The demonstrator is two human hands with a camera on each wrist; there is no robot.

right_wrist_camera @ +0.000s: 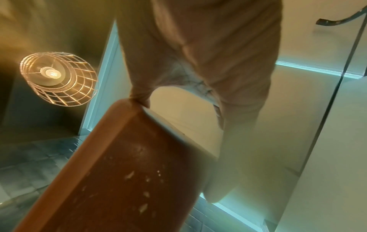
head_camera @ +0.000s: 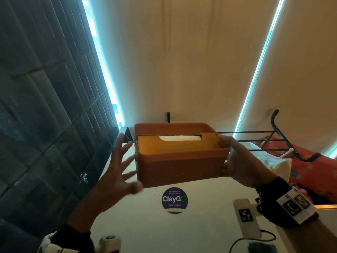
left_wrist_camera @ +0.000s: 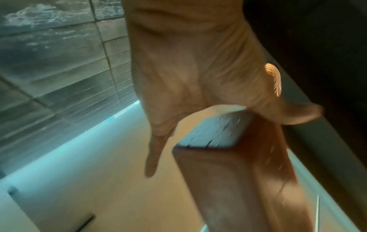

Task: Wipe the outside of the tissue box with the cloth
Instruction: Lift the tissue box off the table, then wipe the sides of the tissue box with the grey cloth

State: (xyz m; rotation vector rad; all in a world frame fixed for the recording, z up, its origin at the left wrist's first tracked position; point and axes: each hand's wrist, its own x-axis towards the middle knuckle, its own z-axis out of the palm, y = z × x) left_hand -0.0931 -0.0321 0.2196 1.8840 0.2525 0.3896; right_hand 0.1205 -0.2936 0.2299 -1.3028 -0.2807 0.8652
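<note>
Both hands reach up to an orange tissue box (head_camera: pixel 180 161) lifted above a white desk (head_camera: pixel 200 225). Right hand (head_camera: pixel 240 161) grips the box's right end, thumb over the rim, fingers (right_wrist_camera: pixel 234 109) underneath. Left hand (head_camera: pixel 116 172) is spread, fingers (head_camera: pixel 127 159) released, just beside the box's left end. A round blue sticker (head_camera: pixel 174 199) lies on the desk below.

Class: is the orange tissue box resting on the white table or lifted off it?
Lifted: the orange plastic tissue box hangs above the white table, right hand gripping its end.

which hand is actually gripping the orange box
The right hand grips the orange tissue box at its end; the left hand is spread open beside it.
</note>
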